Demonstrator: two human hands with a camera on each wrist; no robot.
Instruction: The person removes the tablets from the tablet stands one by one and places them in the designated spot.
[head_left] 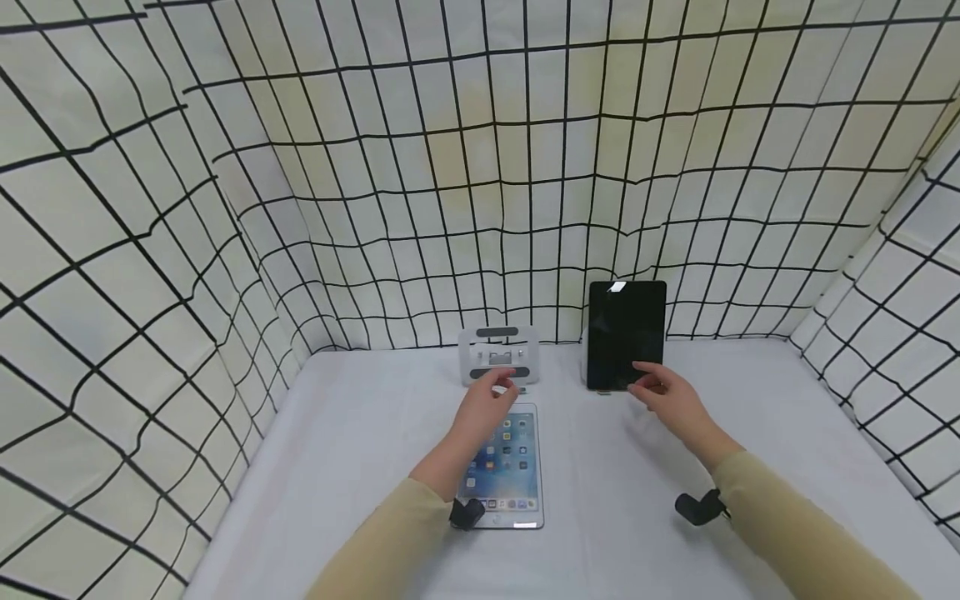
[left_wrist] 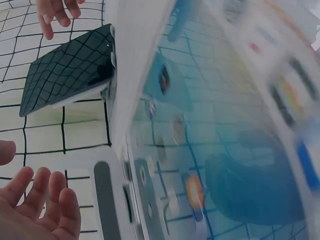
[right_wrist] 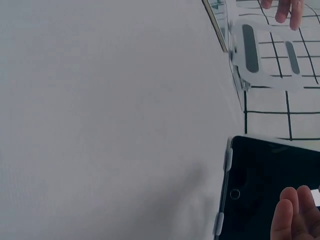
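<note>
My left hand (head_left: 483, 412) hovers over the upper part of a white tablet (head_left: 510, 467), fingers loosely bent and holding nothing. The tablet lies flat with its home screen lit. Just beyond the hand stands a white tablet stand (head_left: 465, 354) with grey pads, its lower pad overlapped by the fingertips in the head view. My right hand (head_left: 675, 404) is in front of the lower right corner of a dark-screened tablet (head_left: 622, 329), which leans upright on another stand. In the right wrist view, the right fingers (right_wrist: 282, 220) overlap the dark screen, with nothing gripped.
A white cloth (head_left: 360, 433) covers the table. White fabric with a black grid (head_left: 420, 175) rises behind the table and along both sides. Small black wrist cameras (head_left: 697, 507) hang below both sleeves.
</note>
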